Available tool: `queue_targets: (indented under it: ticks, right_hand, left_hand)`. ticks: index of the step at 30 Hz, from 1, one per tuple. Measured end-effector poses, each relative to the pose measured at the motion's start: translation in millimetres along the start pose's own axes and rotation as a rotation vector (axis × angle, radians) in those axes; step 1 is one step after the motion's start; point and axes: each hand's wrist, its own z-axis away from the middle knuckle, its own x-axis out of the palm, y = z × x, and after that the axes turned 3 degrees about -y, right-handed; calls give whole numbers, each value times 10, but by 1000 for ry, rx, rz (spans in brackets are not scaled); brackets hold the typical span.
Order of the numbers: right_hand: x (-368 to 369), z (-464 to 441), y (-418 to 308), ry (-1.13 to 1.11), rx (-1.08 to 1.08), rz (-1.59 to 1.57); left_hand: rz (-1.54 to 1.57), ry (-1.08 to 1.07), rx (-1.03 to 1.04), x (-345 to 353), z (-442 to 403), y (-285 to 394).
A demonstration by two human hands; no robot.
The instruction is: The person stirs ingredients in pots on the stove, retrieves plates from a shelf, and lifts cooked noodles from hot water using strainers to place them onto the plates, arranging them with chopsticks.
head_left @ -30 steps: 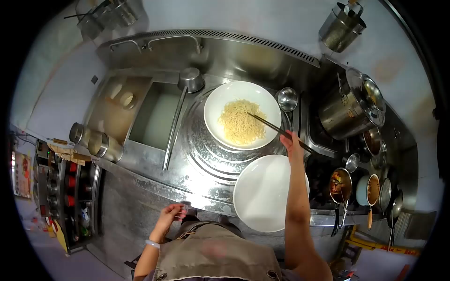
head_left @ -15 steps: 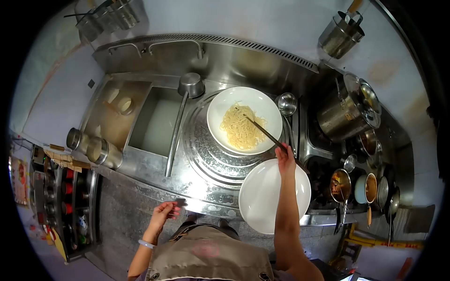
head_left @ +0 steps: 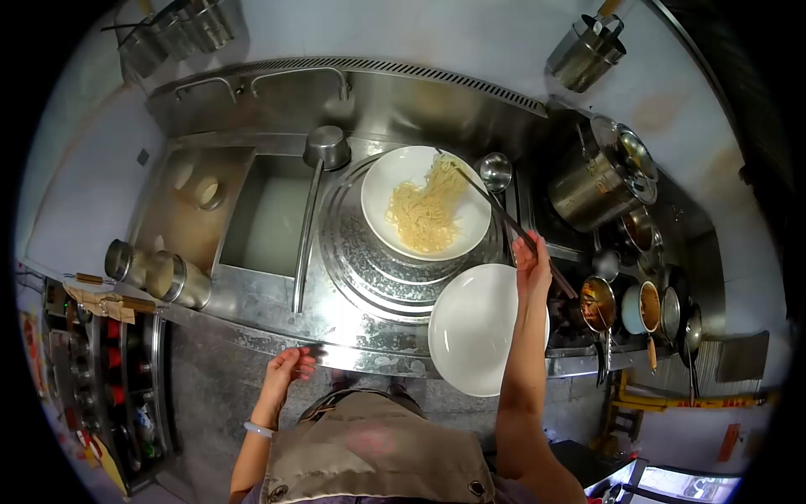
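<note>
A white bowl (head_left: 379, 181) of pale noodles (head_left: 420, 217) stands on the round ringed steel plate. My right hand (head_left: 532, 259) is shut on long dark chopsticks (head_left: 504, 216), whose tips lift a bundle of noodles at the bowl's upper right side. Below that hand and partly behind my forearm lies a second white bowl (head_left: 474, 328), with nothing in it. My left hand (head_left: 290, 366) is near the counter's front edge, fingers curled and slightly apart, holding nothing that I can see.
A long-handled steel pot (head_left: 326, 148) lies left of the noodle bowl, beside a water-filled basin (head_left: 273, 214). Steel canisters (head_left: 176, 280) stand at the left. To the right are a ladle (head_left: 494, 172), a tall stockpot (head_left: 596, 185) and a saucepan of red food (head_left: 597, 303).
The chopsticks have moved up and right, drawing noodles toward the bowl's upper right side. My right hand has shifted slightly up and right. The view has also shifted a little.
</note>
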Motion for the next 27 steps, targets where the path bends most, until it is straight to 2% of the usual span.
queue_targets:
  ticks: [9,14,24,27]
  right_hand:
    - [395,46,-311,18,-34,-66]
    - [597,59,-456,60,-59,-84]
    - [974,172,-971,-47,-161,-93]
    - [1039,240,-1138,-15,-179,-97]
  left_hand:
    - [78,-59,93,-165,-93,-94]
    - [73,-19,86,-119,-96,-26]
    - [92,-92,113,-134,-184,12]
    - [79,-107,98,-131,-188,36]
